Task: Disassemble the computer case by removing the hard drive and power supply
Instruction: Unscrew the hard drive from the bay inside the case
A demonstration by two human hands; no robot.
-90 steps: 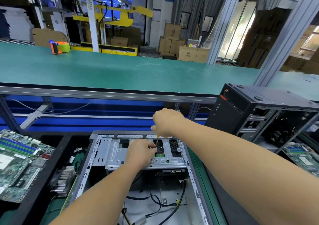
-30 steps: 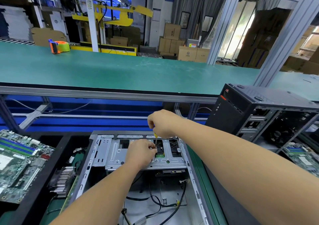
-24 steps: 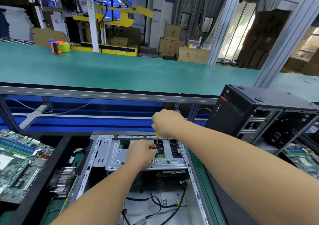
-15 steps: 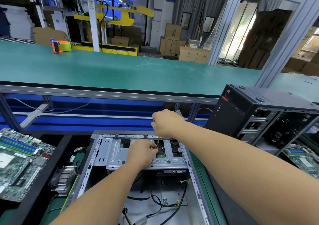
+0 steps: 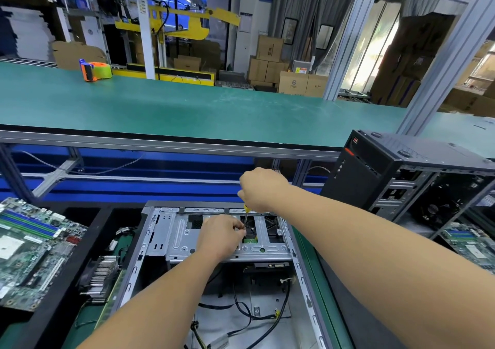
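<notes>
Grey drive cage (image 5: pixel 187 237) under both hands, right hand (image 5: pixel 261 189) gripping screwdriver (image 5: pixel 245 216), left hand (image 5: pixel 219 237) pinching its shaft

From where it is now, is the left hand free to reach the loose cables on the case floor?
Probably not right away. The left hand pinches the screwdriver shaft at the drive cage, steadying it for the right hand. The cables lie uncovered just below, so letting go would free the way.

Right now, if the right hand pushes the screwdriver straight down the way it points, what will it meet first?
Probably the hard drive seen through the drive cage opening. The right hand holds the screwdriver nearly upright, with the left hand pinching its shaft. The tip's depth is unclear.
</notes>
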